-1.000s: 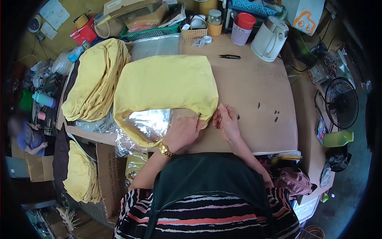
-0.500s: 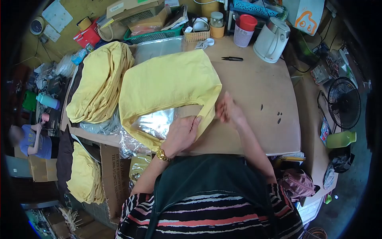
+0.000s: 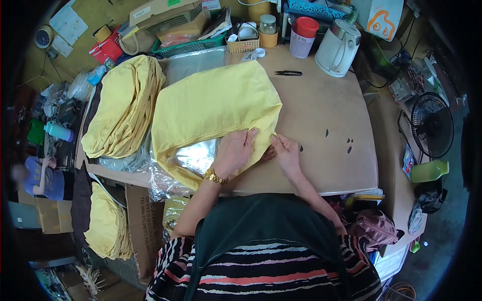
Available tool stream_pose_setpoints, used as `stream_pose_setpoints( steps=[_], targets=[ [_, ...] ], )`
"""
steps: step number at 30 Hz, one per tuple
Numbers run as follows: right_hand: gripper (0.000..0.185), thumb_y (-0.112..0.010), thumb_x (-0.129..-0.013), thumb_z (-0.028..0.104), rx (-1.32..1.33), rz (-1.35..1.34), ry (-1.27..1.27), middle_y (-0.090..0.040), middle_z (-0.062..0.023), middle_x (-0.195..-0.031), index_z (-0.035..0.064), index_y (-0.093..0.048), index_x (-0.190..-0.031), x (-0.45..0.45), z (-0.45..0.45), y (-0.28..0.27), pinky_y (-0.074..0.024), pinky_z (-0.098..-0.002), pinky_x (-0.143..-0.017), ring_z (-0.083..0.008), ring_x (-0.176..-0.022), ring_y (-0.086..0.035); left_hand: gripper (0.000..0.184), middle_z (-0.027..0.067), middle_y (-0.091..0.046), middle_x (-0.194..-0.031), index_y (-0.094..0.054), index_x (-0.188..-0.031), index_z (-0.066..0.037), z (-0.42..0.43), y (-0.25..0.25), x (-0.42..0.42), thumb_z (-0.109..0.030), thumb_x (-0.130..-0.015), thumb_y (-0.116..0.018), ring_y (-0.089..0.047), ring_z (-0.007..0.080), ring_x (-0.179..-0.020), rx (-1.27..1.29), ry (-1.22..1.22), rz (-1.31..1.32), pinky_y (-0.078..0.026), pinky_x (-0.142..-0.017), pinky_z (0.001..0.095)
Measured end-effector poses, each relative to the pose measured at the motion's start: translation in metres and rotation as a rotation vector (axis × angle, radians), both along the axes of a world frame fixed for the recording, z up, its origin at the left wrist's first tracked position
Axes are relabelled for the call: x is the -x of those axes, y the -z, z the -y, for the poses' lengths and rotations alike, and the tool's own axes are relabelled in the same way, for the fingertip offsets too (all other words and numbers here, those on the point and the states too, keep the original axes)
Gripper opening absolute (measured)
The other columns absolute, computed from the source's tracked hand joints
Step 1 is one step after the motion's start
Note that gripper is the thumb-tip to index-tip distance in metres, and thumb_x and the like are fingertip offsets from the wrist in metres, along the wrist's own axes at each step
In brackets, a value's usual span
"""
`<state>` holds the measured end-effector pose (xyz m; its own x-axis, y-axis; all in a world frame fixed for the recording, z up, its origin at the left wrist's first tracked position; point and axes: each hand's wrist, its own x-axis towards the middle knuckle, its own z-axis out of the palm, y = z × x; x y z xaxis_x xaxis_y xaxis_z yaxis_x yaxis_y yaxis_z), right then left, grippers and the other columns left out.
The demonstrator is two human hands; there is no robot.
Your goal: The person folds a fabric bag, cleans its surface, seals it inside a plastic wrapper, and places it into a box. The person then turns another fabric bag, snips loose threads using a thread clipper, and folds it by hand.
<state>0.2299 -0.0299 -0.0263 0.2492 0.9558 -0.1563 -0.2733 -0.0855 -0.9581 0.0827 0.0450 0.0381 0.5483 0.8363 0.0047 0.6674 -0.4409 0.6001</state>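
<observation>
A yellow cloth bag (image 3: 211,103) with a wide shoulder strap lies across the table in front of me. My left hand (image 3: 237,150), with a gold watch on its wrist, is closed on the strap near where it joins the bag's right side. My right hand (image 3: 285,153) pinches the outer edge of that same strap, a little to the right of the left hand. Through the strap's loop shows shiny clear plastic (image 3: 196,155). A tall pile of folded yellow bags (image 3: 123,103) rests to the left.
Black thread snips (image 3: 288,73) lie at the back of the table, near a white kettle (image 3: 338,48). Small dark marks (image 3: 350,145) dot the brown tabletop (image 3: 331,110). More yellow cloth (image 3: 106,223) sits lower left. Another person (image 3: 42,175) is at far left.
My right hand has closed from a loose, spread pose onto the strap's edge. The left hand has slid up along the strap toward the bag's body.
</observation>
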Motion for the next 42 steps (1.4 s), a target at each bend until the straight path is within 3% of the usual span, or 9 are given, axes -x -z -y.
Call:
stream_pose_setpoints(
  steps=[4, 8, 13, 16, 22, 25, 30, 35, 42],
  targets=[
    [0.028, -0.057, -0.097, 0.027, 0.162, -0.544, 0.122, -0.065, -0.0038, -0.075, 0.0, -0.065, -0.098, 0.008, 0.0, -0.012, -0.0499, -0.0231, -0.053, -0.011, -0.057, -0.062, 0.041, 0.0256, -0.061, -0.072, -0.063, -0.082, 0.005, 0.001, -0.011, -0.005, -0.034, -0.093, -0.054, -0.062, 0.0423, -0.072, 0.046, 0.018, 0.068, -0.049, -0.069, 0.049],
    [0.02, -0.064, -0.093, 0.025, 0.17, -0.289, 0.078, -0.063, -0.0023, -0.075, 0.0048, -0.066, -0.093, -0.012, -0.021, 0.03, -0.0457, -0.024, -0.049, -0.0105, -0.058, -0.059, 0.039, 0.0233, -0.062, -0.07, -0.064, -0.081, 0.004, 0.011, 0.001, 0.001, -0.034, -0.087, -0.063, -0.062, 0.0408, -0.07, -0.153, 0.112, 0.011, -0.048, -0.067, 0.0484],
    [0.022, -0.061, -0.094, 0.026, 0.039, -0.519, 0.379, -0.067, -0.0045, -0.087, 0.0053, -0.063, -0.103, -0.029, -0.036, 0.043, -0.0534, -0.0315, -0.062, -0.0159, -0.071, -0.064, 0.033, 0.0214, -0.064, -0.076, -0.069, -0.086, -0.003, 0.02, -0.014, 0.036, -0.035, -0.083, -0.066, -0.063, 0.0395, -0.074, 0.035, 0.282, -0.234, -0.049, -0.068, 0.0467],
    [0.013, -0.066, -0.091, 0.022, 0.023, -0.641, 0.492, -0.063, -0.0001, -0.084, 0.0092, -0.062, -0.094, -0.032, -0.04, 0.026, -0.0472, -0.0285, -0.06, -0.0097, -0.07, -0.059, 0.028, 0.0205, -0.063, -0.069, -0.067, -0.081, -0.001, 0.027, -0.023, 0.061, -0.028, -0.084, -0.064, -0.063, 0.0386, -0.071, 0.142, 0.298, -0.263, -0.049, -0.066, 0.047],
    [0.022, -0.066, -0.092, 0.024, 0.076, -0.814, 0.335, -0.064, -0.0044, -0.096, 0.0056, -0.062, -0.103, 0.002, -0.026, -0.025, -0.0528, -0.0321, -0.075, -0.0154, -0.085, -0.063, 0.029, 0.0195, -0.061, -0.067, -0.061, -0.075, -0.002, 0.03, -0.026, 0.05, -0.028, -0.088, -0.061, -0.062, 0.0381, -0.068, -0.011, 0.111, -0.102, -0.047, -0.063, 0.0472],
    [0.027, -0.069, -0.09, 0.023, 0.079, -0.538, 0.372, -0.064, -0.0067, -0.1, 0.0028, -0.061, -0.107, -0.019, -0.035, 0.007, -0.0524, -0.0338, -0.084, -0.0173, -0.09, -0.063, 0.029, 0.0175, -0.058, -0.067, -0.059, -0.077, -0.003, 0.028, -0.025, 0.05, -0.028, -0.089, -0.062, -0.059, 0.0375, -0.066, 0.003, 0.191, -0.147, -0.043, -0.059, 0.0456],
    [0.031, -0.069, -0.09, 0.024, 0.023, -0.579, 0.426, -0.064, -0.0065, -0.101, 0.0013, -0.059, -0.11, -0.043, -0.046, 0.007, -0.0528, -0.0347, -0.083, -0.0161, -0.091, -0.062, 0.025, 0.0172, -0.059, -0.065, -0.058, -0.078, -0.002, 0.024, -0.029, 0.049, -0.025, -0.087, -0.062, -0.06, 0.0382, -0.067, 0.025, 0.173, -0.074, -0.046, -0.059, 0.0467],
    [0.037, -0.066, -0.092, 0.03, 0.2, -0.634, -0.196, -0.064, -0.0051, -0.103, 0.0022, -0.059, -0.116, 0.0, 0.005, -0.006, -0.053, -0.032, -0.079, -0.0155, -0.093, -0.062, 0.02, 0.0155, -0.055, -0.062, -0.058, -0.083, -0.004, 0.026, -0.018, 0.039, -0.023, -0.09, -0.06, -0.057, 0.0341, -0.06, -0.232, 0.081, 0.096, -0.041, -0.054, 0.0434],
    [0.029, -0.069, -0.089, 0.018, 0.012, -0.426, -0.152, -0.069, -0.0088, -0.101, 0.0008, -0.064, -0.112, 0.018, 0.012, 0.007, -0.0528, -0.0311, -0.076, -0.0169, -0.088, -0.065, 0.027, 0.0149, -0.056, -0.059, -0.06, -0.082, -0.004, 0.02, -0.009, 0.028, -0.028, -0.093, -0.058, -0.056, 0.0338, -0.054, -0.154, -0.015, 0.083, -0.042, -0.052, 0.0405]
  ],
)
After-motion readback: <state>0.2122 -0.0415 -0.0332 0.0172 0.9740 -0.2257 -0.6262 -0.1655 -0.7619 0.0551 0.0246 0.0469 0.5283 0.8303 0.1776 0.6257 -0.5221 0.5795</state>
